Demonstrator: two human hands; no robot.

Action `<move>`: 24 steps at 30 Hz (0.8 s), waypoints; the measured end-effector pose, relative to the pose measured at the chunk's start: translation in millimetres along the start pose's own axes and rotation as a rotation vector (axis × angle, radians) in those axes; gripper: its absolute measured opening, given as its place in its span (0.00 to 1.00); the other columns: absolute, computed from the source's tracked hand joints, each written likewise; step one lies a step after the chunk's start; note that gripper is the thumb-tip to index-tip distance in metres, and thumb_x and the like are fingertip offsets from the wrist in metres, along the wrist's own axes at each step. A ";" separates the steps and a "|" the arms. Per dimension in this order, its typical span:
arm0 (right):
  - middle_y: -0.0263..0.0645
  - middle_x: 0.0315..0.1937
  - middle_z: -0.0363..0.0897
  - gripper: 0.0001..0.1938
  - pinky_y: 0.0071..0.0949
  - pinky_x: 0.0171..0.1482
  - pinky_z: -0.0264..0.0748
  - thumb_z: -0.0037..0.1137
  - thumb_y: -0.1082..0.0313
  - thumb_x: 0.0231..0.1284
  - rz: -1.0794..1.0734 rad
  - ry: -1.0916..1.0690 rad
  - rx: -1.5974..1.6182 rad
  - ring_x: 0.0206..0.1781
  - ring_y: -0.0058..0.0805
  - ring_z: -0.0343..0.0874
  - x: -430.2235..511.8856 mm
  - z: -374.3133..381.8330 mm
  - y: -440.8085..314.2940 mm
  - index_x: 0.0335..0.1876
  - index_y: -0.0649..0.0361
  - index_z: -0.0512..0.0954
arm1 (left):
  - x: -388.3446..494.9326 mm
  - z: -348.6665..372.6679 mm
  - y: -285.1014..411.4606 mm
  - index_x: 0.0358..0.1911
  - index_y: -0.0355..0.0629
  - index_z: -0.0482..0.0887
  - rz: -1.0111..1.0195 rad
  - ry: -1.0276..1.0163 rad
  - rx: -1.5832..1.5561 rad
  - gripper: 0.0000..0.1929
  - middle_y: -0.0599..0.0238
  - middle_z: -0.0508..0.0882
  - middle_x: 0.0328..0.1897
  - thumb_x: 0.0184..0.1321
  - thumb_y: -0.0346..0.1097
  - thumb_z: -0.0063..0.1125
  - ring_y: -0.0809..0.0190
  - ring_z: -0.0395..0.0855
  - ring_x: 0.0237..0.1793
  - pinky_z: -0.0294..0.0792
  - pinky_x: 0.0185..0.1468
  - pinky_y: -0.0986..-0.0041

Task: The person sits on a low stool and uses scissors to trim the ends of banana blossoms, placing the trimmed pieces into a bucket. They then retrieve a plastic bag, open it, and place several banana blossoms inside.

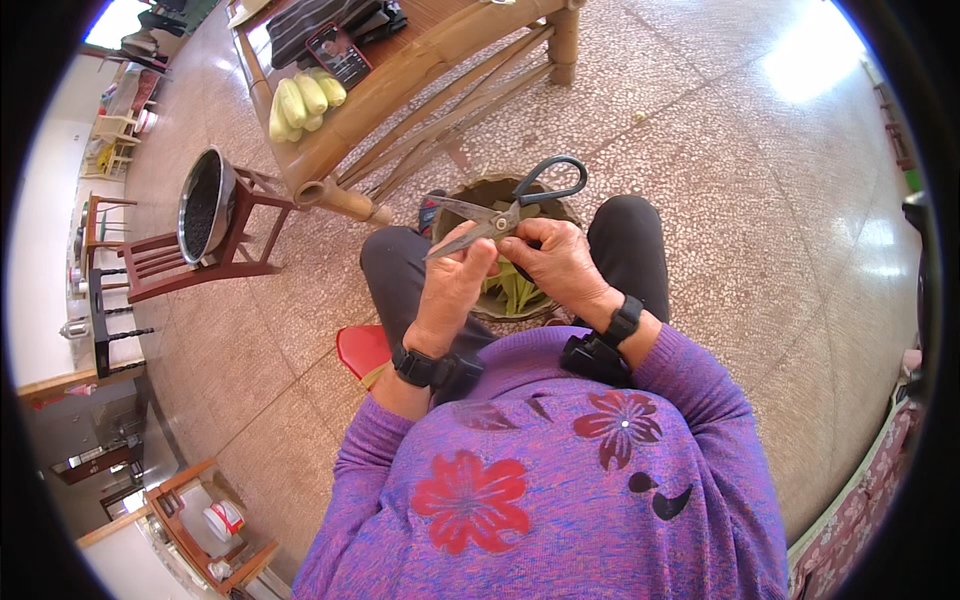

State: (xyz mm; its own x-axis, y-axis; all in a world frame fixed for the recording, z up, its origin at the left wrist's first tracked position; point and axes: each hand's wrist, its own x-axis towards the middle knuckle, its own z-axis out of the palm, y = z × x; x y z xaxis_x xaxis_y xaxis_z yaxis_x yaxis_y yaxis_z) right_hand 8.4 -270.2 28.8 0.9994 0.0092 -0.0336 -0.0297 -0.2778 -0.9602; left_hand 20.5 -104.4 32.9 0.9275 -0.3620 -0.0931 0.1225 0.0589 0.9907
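Note:
A pair of metal scissors [501, 223] with dark, rounded handles is spread wide between my hands, above my lap. My left hand [448, 289] is at the lower blade, thumb and fingers closed against it. Beside the pivot, the bent fingers of my right hand [562, 262] close around the lower handle, which they partly hide. The other handle loop sticks up free, away from me. Beneath the scissors, between my knees, stands a round container [491, 309] with green leafy strips [517, 289] inside. My hands cover part of it.
Ahead stands a bamboo table [420, 64] bearing pale green vegetables [300, 101], a phone [339, 56] and dark striped cloth [319, 26]. To the left, a metal basin [223, 206] of dark material rests on a wooden chair [251, 247]. Something red [364, 352] lies by my left thigh.

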 end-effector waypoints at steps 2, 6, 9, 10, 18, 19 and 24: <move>0.30 0.21 0.74 0.11 0.22 0.28 0.68 0.58 0.63 0.60 -0.076 0.040 -0.073 0.26 0.14 0.69 0.4 -1.6 0.3 0.31 0.65 0.80 | 4.2 4.1 -1.5 0.42 0.36 0.78 -0.008 0.071 -0.013 0.17 0.65 0.81 0.38 0.68 0.46 0.51 0.71 0.77 0.36 0.69 0.41 0.80; 0.32 0.30 0.81 0.10 0.20 0.29 0.69 0.50 0.68 0.65 0.112 -0.293 0.412 0.30 0.16 0.75 1.1 -8.8 2.6 0.44 0.64 0.79 | 8.8 -7.7 2.2 0.43 0.35 0.81 -0.054 0.084 -0.248 0.14 0.68 0.82 0.38 0.69 0.41 0.50 0.73 0.77 0.38 0.67 0.44 0.81; 0.36 0.36 0.81 0.12 0.16 0.29 0.68 0.48 0.67 0.67 0.375 -0.462 0.954 0.31 0.15 0.74 -9.2 -13.6 4.0 0.51 0.63 0.75 | 8.4 -19.9 5.3 0.44 0.37 0.82 0.007 -0.054 -0.418 0.17 0.61 0.81 0.45 0.68 0.45 0.50 0.65 0.76 0.48 0.67 0.53 0.72; 0.40 0.40 0.80 0.16 0.17 0.30 0.70 0.48 0.64 0.68 0.349 -0.543 1.007 0.31 0.17 0.74 -10.6 -13.7 4.4 0.56 0.62 0.71 | 8.2 -22.1 6.1 0.44 0.37 0.82 0.043 -0.126 -0.465 0.17 0.59 0.80 0.48 0.68 0.45 0.51 0.62 0.75 0.50 0.66 0.55 0.68; 0.46 0.56 0.71 0.38 0.24 0.51 0.73 0.59 0.59 0.60 0.256 -0.971 1.293 0.50 0.26 0.76 -13.3 -17.4 2.7 0.72 0.62 0.53 | 4.7 -26.9 22.3 0.43 0.42 0.83 -0.108 -0.421 -0.527 0.18 0.45 0.73 0.59 0.66 0.50 0.51 0.46 0.73 0.59 0.71 0.56 0.54; 0.44 0.56 0.71 0.40 0.26 0.56 0.70 0.61 0.61 0.57 0.259 -0.977 1.296 0.51 0.26 0.74 -14.2 -18.1 0.6 0.72 0.62 0.53 | 4.8 -26.5 24.1 0.43 0.42 0.83 -0.101 -0.452 -0.511 0.18 0.44 0.72 0.59 0.66 0.50 0.52 0.46 0.74 0.58 0.72 0.55 0.54; 0.41 0.54 0.71 0.47 0.28 0.59 0.68 0.72 0.52 0.42 0.327 -0.901 1.041 0.56 0.30 0.71 -14.8 -20.4 -13.3 0.68 0.62 0.59 | 5.3 -24.0 22.1 0.45 0.39 0.80 -0.218 -0.417 -0.575 0.18 0.45 0.75 0.56 0.65 0.48 0.54 0.51 0.77 0.55 0.73 0.54 0.60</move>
State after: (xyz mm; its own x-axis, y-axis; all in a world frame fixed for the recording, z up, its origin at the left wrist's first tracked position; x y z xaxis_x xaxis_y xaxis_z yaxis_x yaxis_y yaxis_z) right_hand -5.6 -286.3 47.8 0.6030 0.7942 -0.0744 -0.6493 0.4345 -0.6242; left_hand 36.6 -82.8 51.9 0.6638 -0.7378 -0.1229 0.5603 0.3816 0.7351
